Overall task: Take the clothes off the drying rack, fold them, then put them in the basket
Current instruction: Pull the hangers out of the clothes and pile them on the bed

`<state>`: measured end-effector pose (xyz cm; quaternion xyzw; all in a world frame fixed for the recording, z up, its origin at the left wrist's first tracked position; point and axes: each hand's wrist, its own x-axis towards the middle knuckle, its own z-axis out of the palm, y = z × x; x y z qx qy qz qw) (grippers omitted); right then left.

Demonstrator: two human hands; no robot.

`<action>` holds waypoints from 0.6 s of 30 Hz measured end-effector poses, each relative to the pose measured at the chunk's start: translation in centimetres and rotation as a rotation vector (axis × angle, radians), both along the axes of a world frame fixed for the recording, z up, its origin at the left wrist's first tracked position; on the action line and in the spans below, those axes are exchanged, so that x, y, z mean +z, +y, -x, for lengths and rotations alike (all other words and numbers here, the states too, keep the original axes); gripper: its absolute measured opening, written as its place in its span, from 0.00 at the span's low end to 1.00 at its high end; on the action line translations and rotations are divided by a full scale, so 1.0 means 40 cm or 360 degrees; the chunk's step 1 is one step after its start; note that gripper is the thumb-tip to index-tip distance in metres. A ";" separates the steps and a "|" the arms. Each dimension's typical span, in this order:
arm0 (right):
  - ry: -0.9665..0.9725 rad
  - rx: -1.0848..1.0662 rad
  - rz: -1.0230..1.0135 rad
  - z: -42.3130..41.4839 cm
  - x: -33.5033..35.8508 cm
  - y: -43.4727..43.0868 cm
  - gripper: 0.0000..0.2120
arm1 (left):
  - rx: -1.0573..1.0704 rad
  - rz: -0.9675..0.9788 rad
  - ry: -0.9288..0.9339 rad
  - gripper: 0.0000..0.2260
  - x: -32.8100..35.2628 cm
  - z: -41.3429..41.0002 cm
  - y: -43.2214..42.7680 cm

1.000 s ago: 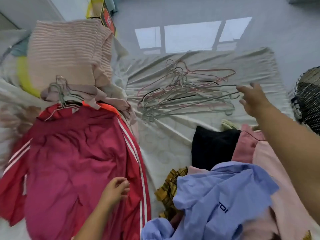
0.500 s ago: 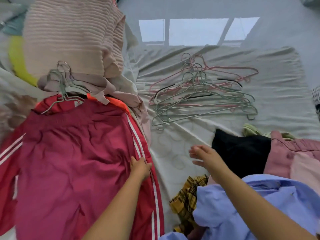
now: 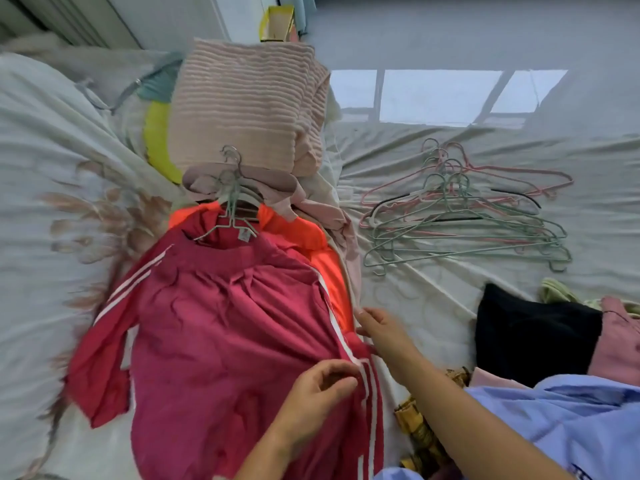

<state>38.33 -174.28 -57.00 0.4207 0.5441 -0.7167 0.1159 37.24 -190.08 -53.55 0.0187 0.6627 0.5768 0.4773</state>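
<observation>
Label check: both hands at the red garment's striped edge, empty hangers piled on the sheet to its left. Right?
No. Head view: the empty hangers lie to the right of the red garment, not left. The left hand and right hand are at its striped edge.
</observation>
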 end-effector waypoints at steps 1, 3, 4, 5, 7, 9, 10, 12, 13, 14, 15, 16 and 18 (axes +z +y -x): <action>-0.0019 0.0048 0.0010 0.013 0.009 -0.023 0.11 | -0.0037 -0.0008 -0.0018 0.11 0.012 -0.011 -0.011; -0.0094 0.0262 -0.0065 0.019 0.017 -0.066 0.12 | -0.0136 -0.0023 -0.0052 0.07 0.027 -0.030 -0.030; -0.0121 0.0399 -0.0132 0.012 0.016 -0.085 0.11 | -0.0199 -0.0036 -0.0092 0.05 0.027 -0.040 -0.040; -0.0131 0.0517 -0.0201 0.001 0.009 -0.100 0.10 | -0.0274 -0.0033 -0.0142 0.03 0.024 -0.051 -0.051; -0.0172 0.0688 -0.0279 -0.031 -0.003 -0.123 0.09 | -0.0427 -0.0010 -0.0287 0.04 0.018 -0.066 -0.076; -0.0235 0.0825 -0.0295 -0.079 -0.026 -0.129 0.12 | -0.0649 0.0055 -0.0412 0.06 0.001 -0.055 -0.109; -0.0269 0.0913 -0.0331 -0.109 -0.041 -0.123 0.13 | -0.0727 0.0093 -0.0427 0.07 -0.009 -0.036 -0.122; -0.0429 0.1033 -0.0483 -0.173 -0.074 -0.092 0.12 | -0.0675 0.0256 -0.0267 0.07 -0.038 0.024 -0.144; -0.0571 0.1049 -0.0569 -0.208 -0.089 -0.069 0.11 | -0.0544 0.0383 -0.0115 0.07 -0.058 0.059 -0.154; -0.0720 0.1046 -0.0644 -0.243 -0.102 -0.046 0.08 | -0.0362 0.0500 0.0032 0.08 -0.079 0.096 -0.164; -0.0844 0.1043 -0.0708 -0.271 -0.111 -0.024 0.08 | -0.0184 0.0580 0.0146 0.09 -0.097 0.130 -0.171; -0.0931 0.1035 -0.0775 -0.287 -0.118 -0.007 0.08 | -0.0067 0.0625 0.0236 0.10 -0.115 0.160 -0.174; -0.0940 0.1027 -0.0945 -0.283 -0.127 0.015 0.06 | -0.0086 0.0692 0.0390 0.07 -0.157 0.194 -0.179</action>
